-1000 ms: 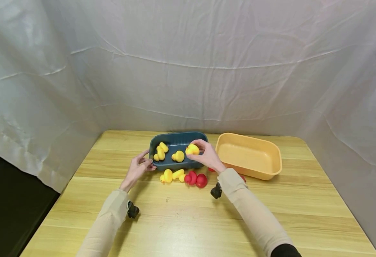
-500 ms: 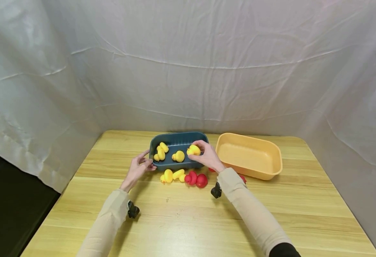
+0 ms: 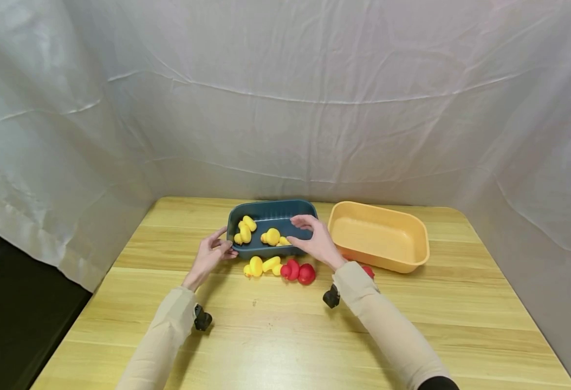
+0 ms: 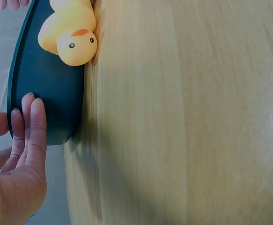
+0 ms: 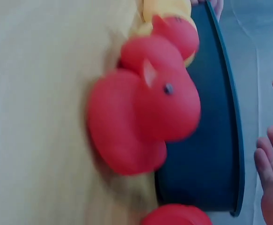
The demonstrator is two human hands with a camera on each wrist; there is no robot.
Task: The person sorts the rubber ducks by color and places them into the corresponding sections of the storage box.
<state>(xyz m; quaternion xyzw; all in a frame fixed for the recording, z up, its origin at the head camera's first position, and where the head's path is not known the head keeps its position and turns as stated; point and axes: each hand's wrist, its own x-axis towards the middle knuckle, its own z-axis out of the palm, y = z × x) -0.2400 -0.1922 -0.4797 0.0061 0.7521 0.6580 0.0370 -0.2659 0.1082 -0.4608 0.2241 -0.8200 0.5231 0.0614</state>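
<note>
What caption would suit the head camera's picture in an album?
Left fingers hold the blue tub, right fingers open over it; yellow ducks inside, orange tub alongside.

Left hand [image 3: 208, 257] touches blue tray [image 3: 261, 252] — right hand [image 3: 318, 240], fingers parted, over right end — yellow ducks [image 3: 271, 236] inside, probably four.

Yellow rubber ducks [image 3: 272, 236]: 6. Four in the navy bin [image 3: 266, 253], two near the left hand's [image 3: 209, 257] grip, two nearer the right hand [image 3: 318, 242], one of those partly hidden. Other two just outside, right of the left grip.
Red rubber ducks [image 3: 306, 274]: 2 clear, left of the right wrist; more red by the right cuff [image 3: 356, 279], covered, can't count.
Bins: 2, navy at left grip, orange bin [image 3: 378, 235] right of right hand.
Wrist cameras [image 3: 331, 296]: 2.
</note>
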